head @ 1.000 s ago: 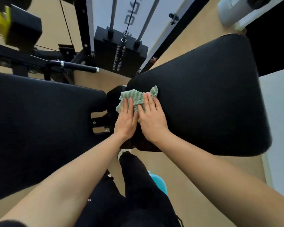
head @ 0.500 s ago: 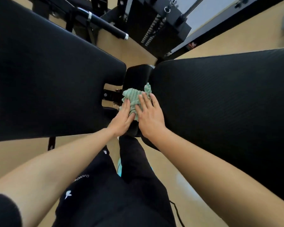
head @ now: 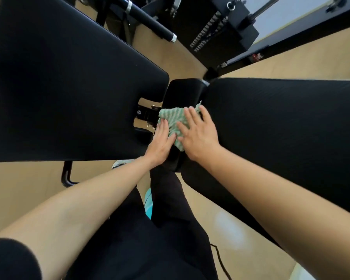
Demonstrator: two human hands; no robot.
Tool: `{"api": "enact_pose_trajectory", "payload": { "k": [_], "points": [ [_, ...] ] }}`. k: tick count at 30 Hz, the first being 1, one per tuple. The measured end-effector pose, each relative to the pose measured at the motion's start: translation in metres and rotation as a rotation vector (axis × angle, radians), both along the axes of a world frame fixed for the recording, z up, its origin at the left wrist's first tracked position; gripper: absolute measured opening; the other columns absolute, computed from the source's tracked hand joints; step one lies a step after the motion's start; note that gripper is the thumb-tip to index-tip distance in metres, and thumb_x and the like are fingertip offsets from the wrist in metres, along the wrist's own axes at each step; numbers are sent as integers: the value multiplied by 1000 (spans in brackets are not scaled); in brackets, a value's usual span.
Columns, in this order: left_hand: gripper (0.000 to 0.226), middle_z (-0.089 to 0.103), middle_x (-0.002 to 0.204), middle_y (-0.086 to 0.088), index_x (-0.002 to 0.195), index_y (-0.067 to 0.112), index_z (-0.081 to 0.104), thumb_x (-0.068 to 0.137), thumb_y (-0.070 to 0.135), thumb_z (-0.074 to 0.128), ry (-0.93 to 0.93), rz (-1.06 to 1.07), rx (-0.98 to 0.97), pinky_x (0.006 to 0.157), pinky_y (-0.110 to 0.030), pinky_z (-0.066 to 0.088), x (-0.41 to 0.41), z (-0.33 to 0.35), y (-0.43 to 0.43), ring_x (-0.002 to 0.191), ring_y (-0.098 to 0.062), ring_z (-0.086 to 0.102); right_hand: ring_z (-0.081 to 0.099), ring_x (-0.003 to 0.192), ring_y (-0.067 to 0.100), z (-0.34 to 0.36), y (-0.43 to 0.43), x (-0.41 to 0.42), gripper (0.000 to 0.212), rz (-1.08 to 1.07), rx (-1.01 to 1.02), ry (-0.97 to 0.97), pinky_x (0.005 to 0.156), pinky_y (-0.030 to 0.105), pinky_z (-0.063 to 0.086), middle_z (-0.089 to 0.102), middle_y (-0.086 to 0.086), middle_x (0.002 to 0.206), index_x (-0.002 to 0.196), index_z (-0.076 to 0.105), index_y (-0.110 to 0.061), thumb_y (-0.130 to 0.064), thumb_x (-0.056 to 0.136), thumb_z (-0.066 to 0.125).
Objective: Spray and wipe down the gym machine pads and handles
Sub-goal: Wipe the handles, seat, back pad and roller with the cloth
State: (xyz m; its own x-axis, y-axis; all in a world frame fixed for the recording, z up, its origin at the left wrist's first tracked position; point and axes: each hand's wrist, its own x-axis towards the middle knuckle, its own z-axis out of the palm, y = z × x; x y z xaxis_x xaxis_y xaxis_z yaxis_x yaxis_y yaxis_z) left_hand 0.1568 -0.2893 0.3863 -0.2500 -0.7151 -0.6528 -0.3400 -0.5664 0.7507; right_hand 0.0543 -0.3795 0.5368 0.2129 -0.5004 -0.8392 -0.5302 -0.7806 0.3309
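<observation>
A green and white textured cloth [head: 173, 120] lies on the small black middle pad [head: 182, 91] where it meets the large black pad on the right [head: 281, 126]. My left hand [head: 161, 143] presses flat on the cloth's left edge with straight fingers. My right hand [head: 198, 134] lies flat over the cloth's right side, fingers spread and straight. Most of the cloth's lower part is hidden under both hands. No spray bottle is in view.
A second large black pad [head: 65, 87] fills the left. Behind it is a black handle bar with a silver tip [head: 150, 25] and a weight stack [head: 216, 31]. My black-trousered legs [head: 150, 229] stand on tan floor between the pads.
The view has tipped down and closer to the pads. Both hands and the cloth have slid from the right pad's edge toward the small middle pad, still pressed flat on the cloth.
</observation>
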Motion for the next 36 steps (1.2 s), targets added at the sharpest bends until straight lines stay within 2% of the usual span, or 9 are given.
{"api": "enact_pose_trajectory", "payload": {
  "k": [5,8,11,16,20,23,29,34,36],
  "points": [
    [92,-9,174,-8,165,14,-4,96,70,20,-6,28,-51,130,-48,-2,-7,-10,-121,160,-28,-11,-8,159,34,-4,-79,3,72,-95,-116,45,127,55,-10,-5,19,171,165,-2,-20,-56,106,21],
    [83,-3,174,-7,166,21,3,101,67,23,7,-16,-103,129,-50,-2,-10,-12,-163,160,-31,-9,13,158,38,-10,-108,4,78,-161,-178,91,127,56,-3,19,24,168,165,7,-15,-53,104,35],
    [68,2,175,-4,166,26,10,109,54,32,-5,0,-128,129,-53,6,-4,-17,-164,161,-27,-3,36,147,40,-20,-112,9,86,-197,-182,111,125,60,12,44,22,155,163,12,-6,-50,99,47],
    [70,0,175,1,166,24,7,109,52,37,2,48,-132,131,-44,10,10,-37,-116,160,-12,1,54,128,35,-40,-109,11,81,-122,-207,25,114,53,33,54,20,142,162,13,-3,-51,103,40],
    [62,7,174,4,166,24,13,111,42,36,-15,91,-97,130,-40,14,11,-41,-117,159,-11,7,54,124,38,-68,-121,20,76,-267,-154,-28,105,52,44,50,22,140,158,25,-9,-55,101,44],
    [52,36,166,1,159,34,35,109,44,35,32,227,30,123,-34,27,22,-49,-134,153,-16,32,51,124,39,-91,-130,26,67,-328,-79,-92,100,53,45,50,19,137,150,35,-14,-54,98,50],
    [34,74,110,-4,126,25,72,107,32,44,-61,306,93,83,-33,46,25,-69,-120,111,-26,65,49,128,40,-117,-141,40,65,-161,64,-68,103,56,43,46,18,143,152,39,-29,-62,96,42],
    [31,75,91,0,121,27,76,104,35,52,-140,325,145,76,-36,49,36,-60,-61,100,-29,71,17,151,49,-133,-115,47,66,53,87,-56,118,65,17,20,17,167,159,30,-39,-65,98,26],
    [34,79,101,-2,123,26,77,99,31,53,-210,391,112,87,-37,54,42,-52,-55,106,-27,71,1,156,47,-133,-107,43,66,100,109,-89,122,66,1,10,12,172,162,23,-38,-64,101,20]
  ]
}}
